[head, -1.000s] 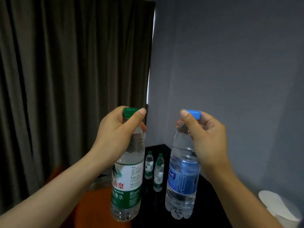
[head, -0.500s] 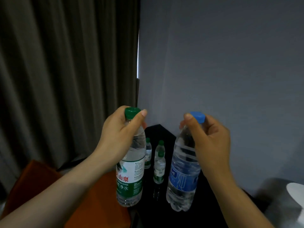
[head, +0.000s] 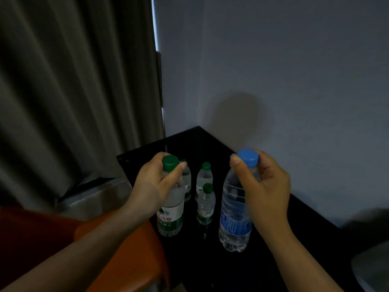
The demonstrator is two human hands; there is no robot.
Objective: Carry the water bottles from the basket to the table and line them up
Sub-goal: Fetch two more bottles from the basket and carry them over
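Observation:
My left hand [head: 154,186] grips the neck of a green-capped water bottle [head: 170,220] with a green label, held upright over the left part of the black table [head: 294,239]. My right hand [head: 266,190] grips the neck of a blue-capped bottle [head: 234,226] with a blue label, upright over the table's middle. Three small green-capped bottles stand on the table behind: one [head: 205,205] between the held bottles, one [head: 203,175] farther back, one [head: 187,182] partly hidden behind my left hand. Whether the held bottles touch the table, I cannot tell.
An orange seat [head: 126,260] presses against the table's left edge. Grey curtains [head: 73,91] hang at the left, and a grey wall [head: 294,81] borders the table's far and right sides. A pale round object [head: 372,268] lies at the lower right.
Both hands have lowered their bottles toward the black table. The view has tilted down, so more of the tabletop and the three standing bottles shows.

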